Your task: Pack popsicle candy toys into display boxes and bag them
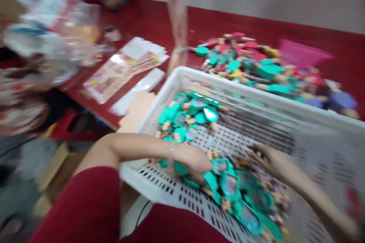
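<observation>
A white plastic basket (242, 87) with slotted walls lies in front of me, holding many glossy teal plastic pieces with tan ends. My left hand (194, 159) reaches over its near left side, fingers curled down among the teal pieces (228, 182). What those fingers hold is hidden. On the right, my right hand (266, 159) is inside the basket above small, blurred pinkish pieces (279, 197). Its thumb and fingers look apart, and nothing shows between them.
Behind the basket, a red table (148, 19) bears a pile of teal, red and yellow pieces (245, 60) and a pink bag (302, 55). Printed cards (122, 68) and clear plastic bags (76, 30) lie left. Another person's arm (176, 15) comes down at the basket's far corner.
</observation>
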`<state>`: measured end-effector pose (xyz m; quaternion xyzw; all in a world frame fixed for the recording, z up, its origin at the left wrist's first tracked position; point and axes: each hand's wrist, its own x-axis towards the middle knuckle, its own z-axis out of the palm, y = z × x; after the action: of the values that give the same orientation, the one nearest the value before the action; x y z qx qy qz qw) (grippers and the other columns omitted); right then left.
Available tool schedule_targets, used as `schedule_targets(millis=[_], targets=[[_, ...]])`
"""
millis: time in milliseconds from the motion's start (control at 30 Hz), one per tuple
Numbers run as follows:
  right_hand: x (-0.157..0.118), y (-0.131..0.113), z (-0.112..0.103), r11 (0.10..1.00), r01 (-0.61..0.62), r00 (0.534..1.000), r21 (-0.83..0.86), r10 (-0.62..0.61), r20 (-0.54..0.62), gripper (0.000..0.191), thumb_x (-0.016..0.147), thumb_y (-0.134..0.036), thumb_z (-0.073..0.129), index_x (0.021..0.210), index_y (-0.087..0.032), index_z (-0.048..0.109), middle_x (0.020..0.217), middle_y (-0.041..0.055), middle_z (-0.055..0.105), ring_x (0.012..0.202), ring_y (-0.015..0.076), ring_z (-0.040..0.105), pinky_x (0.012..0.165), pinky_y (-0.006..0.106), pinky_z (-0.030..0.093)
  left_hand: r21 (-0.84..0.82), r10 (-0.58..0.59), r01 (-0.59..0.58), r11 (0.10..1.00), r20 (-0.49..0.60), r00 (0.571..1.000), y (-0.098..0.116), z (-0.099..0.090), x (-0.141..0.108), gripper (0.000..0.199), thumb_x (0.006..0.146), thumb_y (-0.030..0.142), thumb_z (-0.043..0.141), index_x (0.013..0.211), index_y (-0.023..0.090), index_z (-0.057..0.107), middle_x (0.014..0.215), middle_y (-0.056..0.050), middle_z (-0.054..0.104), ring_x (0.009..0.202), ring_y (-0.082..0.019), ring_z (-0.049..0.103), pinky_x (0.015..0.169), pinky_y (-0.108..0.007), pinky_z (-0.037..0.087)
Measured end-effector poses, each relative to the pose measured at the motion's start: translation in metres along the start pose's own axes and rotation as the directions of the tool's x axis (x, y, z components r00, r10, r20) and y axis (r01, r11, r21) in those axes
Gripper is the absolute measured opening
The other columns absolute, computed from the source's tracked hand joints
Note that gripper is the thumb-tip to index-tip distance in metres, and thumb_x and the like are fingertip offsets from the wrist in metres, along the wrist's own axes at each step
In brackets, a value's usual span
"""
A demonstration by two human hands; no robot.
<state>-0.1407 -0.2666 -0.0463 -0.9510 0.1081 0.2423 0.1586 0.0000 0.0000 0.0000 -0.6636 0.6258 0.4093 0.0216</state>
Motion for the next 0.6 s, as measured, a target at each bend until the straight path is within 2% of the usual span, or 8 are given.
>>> schedule_targets(millis=[33,100,167,267,367,433,500,600], targets=[[0.0,0.005,-0.007,0.998,-0.064,0.998,-0.005,0.064,-0.021,0.029,0.099,-0.034,0.044,0.111,-0.021,0.066,0.108,0.0114,0.07,0.096,0.0248,0.067,0.081,0.032,0.051,0.078,0.064,-0.07,0.994,0.078,0.995,0.001,-0.007,0.011,0.025,0.086,0.038,0.063,0.087,0.013,0.067,0.08,-0.01,0.068,0.068,-0.02,0.062,0.059,-0.03,0.05],[0.005,0.012,-0.02,0.983,-0.166,0.986,-0.084,0.165,-0.022,0.03,0.098,-0.034,0.046,0.114,-0.017,0.065,0.109,0.0111,0.07,0.097,0.0251,0.067,0.081,0.031,0.05,0.209,0.086,-0.12,0.971,0.163,0.983,0.001,-0.013,0.023,0.029,0.086,0.038,0.057,0.092,0.012,0.068,0.078,-0.013,0.069,0.064,-0.024,0.063,0.052,-0.03,0.045],[0.012,0.014,-0.024,0.95,-0.22,0.974,-0.221,0.226,0.0,0.029,0.098,-0.032,0.048,0.115,-0.016,0.064,0.113,0.0126,0.069,0.101,0.026,0.066,0.08,0.031,0.049,0.262,0.069,-0.107,0.959,0.151,0.986,-0.003,-0.014,0.025,0.033,0.087,0.036,0.053,0.104,0.011,0.065,0.083,-0.015,0.07,0.064,-0.026,0.064,0.052,-0.03,0.043],[0.017,0.007,-0.011,0.926,-0.195,0.972,-0.325,0.227,0.066,0.024,0.093,-0.023,0.053,0.111,-0.016,0.068,0.111,0.0138,0.069,0.1,0.0274,0.066,0.076,0.03,0.049,0.237,0.045,-0.078,0.968,0.142,0.989,-0.006,-0.016,0.021,0.037,0.087,0.033,0.049,0.114,0.009,0.059,0.086,-0.016,0.069,0.065,-0.026,0.063,0.055,-0.031,0.043],[0.018,0.001,0.013,0.918,-0.17,0.974,-0.357,0.212,0.081,0.026,0.088,-0.006,0.049,0.102,-0.01,0.071,0.106,0.0189,0.068,0.099,0.0302,0.066,0.076,0.033,0.049,0.092,-0.014,0.006,0.996,0.088,0.996,-0.009,-0.025,0.02,0.038,0.089,0.038,0.046,0.112,0.011,0.058,0.085,-0.014,0.067,0.066,-0.024,0.06,0.057,-0.031,0.04],[0.019,0.001,0.025,0.911,-0.176,0.974,-0.372,0.216,0.069,0.03,0.085,0.001,0.045,0.097,-0.007,0.071,0.104,0.022,0.068,0.099,0.0316,0.066,0.075,0.033,0.048,-0.078,0.006,-0.006,0.997,-0.004,1.0,-0.013,-0.034,0.023,0.035,0.09,0.043,0.047,0.105,0.014,0.058,0.084,-0.009,0.065,0.068,-0.02,0.057,0.058,-0.028,0.038],[0.022,0.002,0.027,0.912,-0.186,0.974,-0.366,0.22,0.055,0.025,0.085,0.0,0.047,0.096,-0.006,0.069,0.104,0.0228,0.067,0.096,0.032,0.066,0.072,0.032,0.047,-0.28,0.024,-0.056,0.958,-0.117,0.993,-0.018,-0.043,0.025,0.034,0.09,0.048,0.048,0.099,0.016,0.057,0.083,-0.005,0.062,0.069,-0.017,0.054,0.059,-0.026,0.036],[0.022,0.002,0.011,0.935,-0.207,0.977,-0.287,0.215,-0.004,0.02,0.087,-0.016,0.055,0.105,-0.009,0.061,0.096,0.0177,0.068,0.088,0.0291,0.066,0.066,0.031,0.046,-0.511,-0.012,-0.107,0.853,-0.224,0.975,-0.024,-0.05,0.028,0.031,0.089,0.047,0.05,0.094,0.017,0.056,0.083,-0.002,0.059,0.07,-0.014,0.051,0.06,-0.025,0.036]])
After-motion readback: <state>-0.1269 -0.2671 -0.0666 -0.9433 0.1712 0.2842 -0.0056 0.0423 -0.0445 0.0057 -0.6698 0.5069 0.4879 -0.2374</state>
